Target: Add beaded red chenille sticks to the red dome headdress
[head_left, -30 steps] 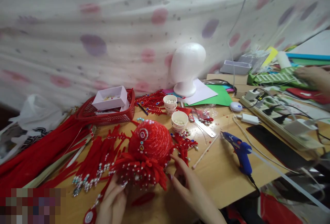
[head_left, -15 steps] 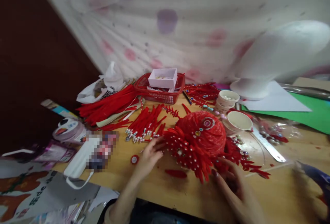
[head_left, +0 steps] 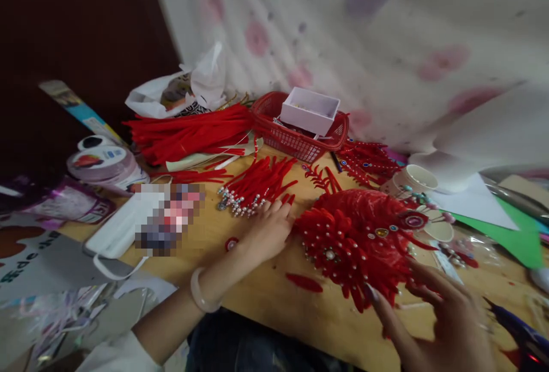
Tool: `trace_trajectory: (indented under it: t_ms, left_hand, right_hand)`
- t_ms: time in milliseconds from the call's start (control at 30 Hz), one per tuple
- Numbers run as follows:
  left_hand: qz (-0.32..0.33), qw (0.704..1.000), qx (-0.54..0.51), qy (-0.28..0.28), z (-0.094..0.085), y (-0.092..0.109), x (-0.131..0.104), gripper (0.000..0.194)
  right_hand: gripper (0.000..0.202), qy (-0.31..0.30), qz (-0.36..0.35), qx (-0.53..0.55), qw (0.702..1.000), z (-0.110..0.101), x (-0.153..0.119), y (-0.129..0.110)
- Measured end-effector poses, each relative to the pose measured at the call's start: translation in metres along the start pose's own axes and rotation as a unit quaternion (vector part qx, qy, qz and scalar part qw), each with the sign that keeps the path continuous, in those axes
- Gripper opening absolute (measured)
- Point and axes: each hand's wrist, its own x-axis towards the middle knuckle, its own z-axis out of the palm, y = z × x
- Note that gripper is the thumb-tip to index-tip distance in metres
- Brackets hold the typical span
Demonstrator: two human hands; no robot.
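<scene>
Right of centre, the red headpiece is clasped at its lower-right edge by the right hand. Pearl-tipped strips, slanted up-right, lie nearer the left hand, whose grip cannot be determined.

The letters "de" can be read on the grey printed sheet, between what appear to be Chinese characters, too blurred to be made out. Print is borne by the tub and purple packet, but cannot be deciphered.
</scene>
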Motion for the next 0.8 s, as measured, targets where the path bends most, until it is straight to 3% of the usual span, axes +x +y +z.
trace_trajectory:
  t_ms: [67, 133, 333, 500, 600, 700, 800]
  left_hand:
    - [0.018, 1.0, -0.007, -0.015, 0.0, -0.004, 0.007, 0.026]
    - [0.024, 0.999, -0.017, -0.022, 0.0, -0.008, 0.011, 0.027]
    - [0.042, 0.998, -0.016, -0.053, -0.012, -0.021, 0.016, 0.021]
    - [-0.045, 0.998, 0.012, -0.042, -0.033, -0.044, 0.003, 0.023]
    - [-0.1, 0.995, 0.004, -0.028, -0.033, -0.055, -0.007, 0.021]
    - [-0.128, 0.991, -0.028, -0.016, -0.03, -0.059, -0.012, 0.016]
    - [-0.16, 0.981, -0.108, 0.025, -0.039, -0.065, -0.02, 0.015]
  right_hand:
    - [0.043, -0.015, -0.059, -0.032, 0.998, 0.013, 0.011, -0.016]
    - [0.03, -0.014, -0.074, -0.05, 0.996, 0.022, 0.016, -0.022]
    - [0.023, -0.03, -0.027, -0.064, 0.997, 0.018, 0.007, -0.018]
    - [0.024, -0.036, 0.052, -0.044, 0.997, 0.013, 0.0, -0.02]
    - [0.024, -0.037, 0.064, -0.028, 0.997, 0.013, -0.001, -0.019]
    - [0.026, -0.03, 0.055, -0.025, 0.998, 0.013, 0.0, -0.018]
    - [0.036, -0.026, 0.109, 0.033, 0.993, 0.015, -0.002, -0.023]
